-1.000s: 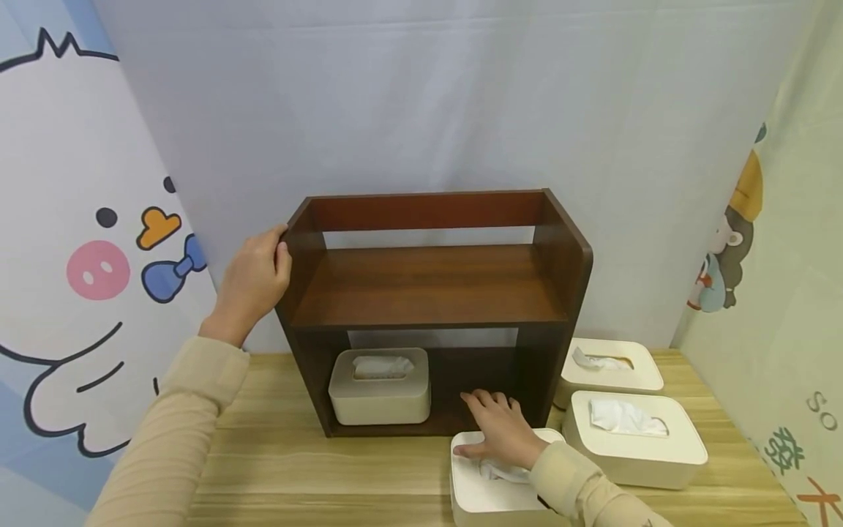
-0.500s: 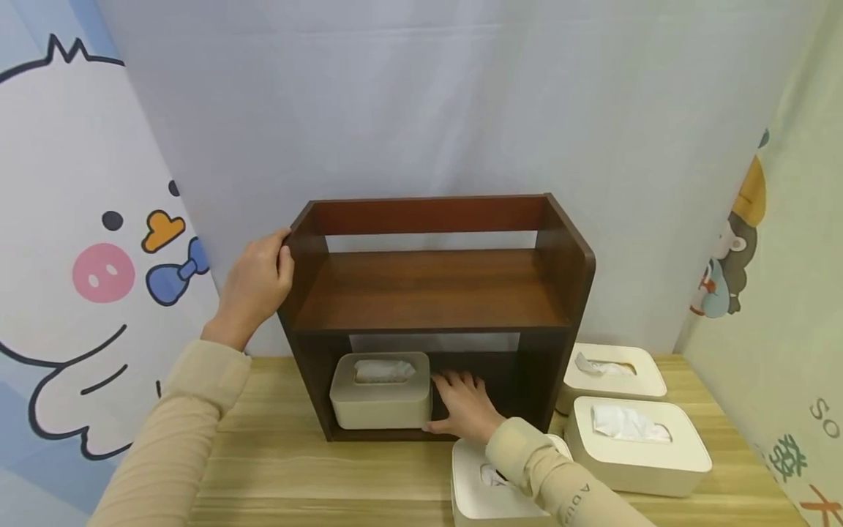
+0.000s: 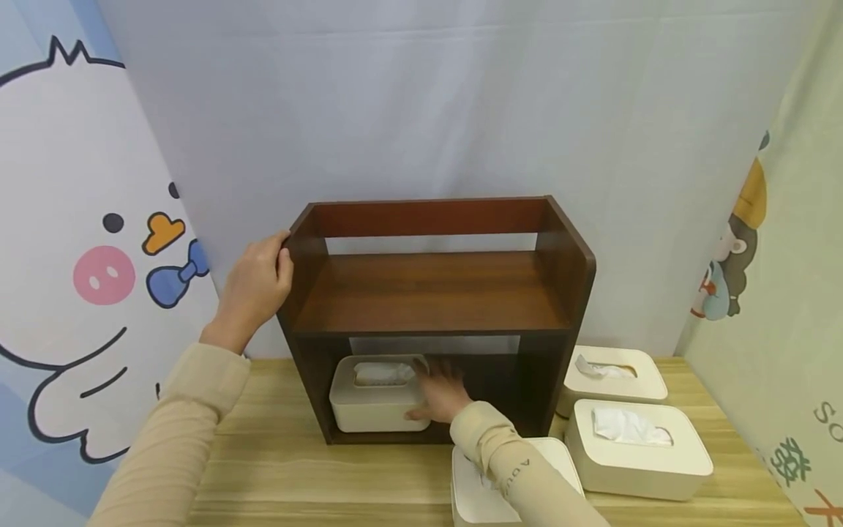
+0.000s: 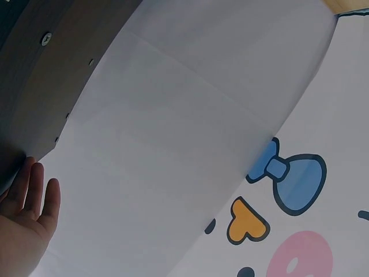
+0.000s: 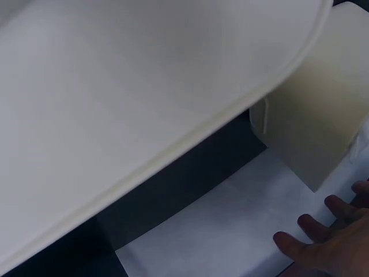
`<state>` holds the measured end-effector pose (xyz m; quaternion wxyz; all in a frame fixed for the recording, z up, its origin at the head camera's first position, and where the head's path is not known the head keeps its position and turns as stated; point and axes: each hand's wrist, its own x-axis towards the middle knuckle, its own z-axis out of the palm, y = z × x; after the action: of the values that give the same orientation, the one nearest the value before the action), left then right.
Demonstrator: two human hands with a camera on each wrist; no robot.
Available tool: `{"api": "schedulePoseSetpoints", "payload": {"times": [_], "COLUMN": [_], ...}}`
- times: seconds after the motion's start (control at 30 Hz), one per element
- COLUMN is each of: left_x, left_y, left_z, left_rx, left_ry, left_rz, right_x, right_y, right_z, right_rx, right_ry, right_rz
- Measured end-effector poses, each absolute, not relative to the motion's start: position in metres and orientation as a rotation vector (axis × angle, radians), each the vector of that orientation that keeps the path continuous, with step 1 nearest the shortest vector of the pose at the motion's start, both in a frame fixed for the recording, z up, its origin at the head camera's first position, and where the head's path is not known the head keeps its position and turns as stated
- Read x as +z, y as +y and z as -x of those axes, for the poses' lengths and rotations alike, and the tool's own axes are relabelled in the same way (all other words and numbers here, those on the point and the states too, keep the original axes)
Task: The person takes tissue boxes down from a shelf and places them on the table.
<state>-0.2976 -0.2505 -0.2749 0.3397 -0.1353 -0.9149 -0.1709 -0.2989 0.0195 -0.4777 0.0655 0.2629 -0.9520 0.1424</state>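
Note:
In the head view, a dark brown two-tier shelf [image 3: 428, 293] stands on the table. My left hand [image 3: 257, 282] rests against the top of its left side panel; in the left wrist view its fingers [image 4: 36, 184] are fairly straight at the panel's corner. An off-white tissue box [image 3: 378, 417] sits in the left part of the lower tier, a tissue in its slot. My right hand [image 3: 443, 395] is at that box's right end, slightly blurred, with fingers spread; contact is hard to tell. In the right wrist view the fingers [image 5: 314, 228] are apart near the box [image 5: 314, 127].
Another tissue box [image 3: 484, 501] lies in front of the shelf under my right forearm, partly hidden. Two more, a nearer one [image 3: 639, 461] and a farther one [image 3: 612, 380], stand right of the shelf. A grey curtain [image 3: 461, 110] hangs behind the wood-grain table [image 3: 316, 483].
My right hand has left the top of the front tissue box and moved left into the lower tier, to the right end of the box there. The left hand stays at the side panel.

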Motion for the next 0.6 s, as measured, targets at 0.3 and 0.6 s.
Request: {"api": "schedulePoseSetpoints", "payload": {"times": [0.3, 0.6], "left_x": [-0.276, -0.277], "left_y": [-0.25, -0.249], "left_z": [0.298, 0.298], "left_rx": [-0.44, -0.441], "left_ry": [-2.374, -2.378], "left_rz": [0.356, 0.342], "right_x": [-0.479, -0.486], "right_y": [0.007, 0.002], "right_z": [0.307, 0.311], "right_rx": [0.417, 0.374], "right_ry": [-2.959, -3.019], "right_rz": [-0.756, -0.703]}}
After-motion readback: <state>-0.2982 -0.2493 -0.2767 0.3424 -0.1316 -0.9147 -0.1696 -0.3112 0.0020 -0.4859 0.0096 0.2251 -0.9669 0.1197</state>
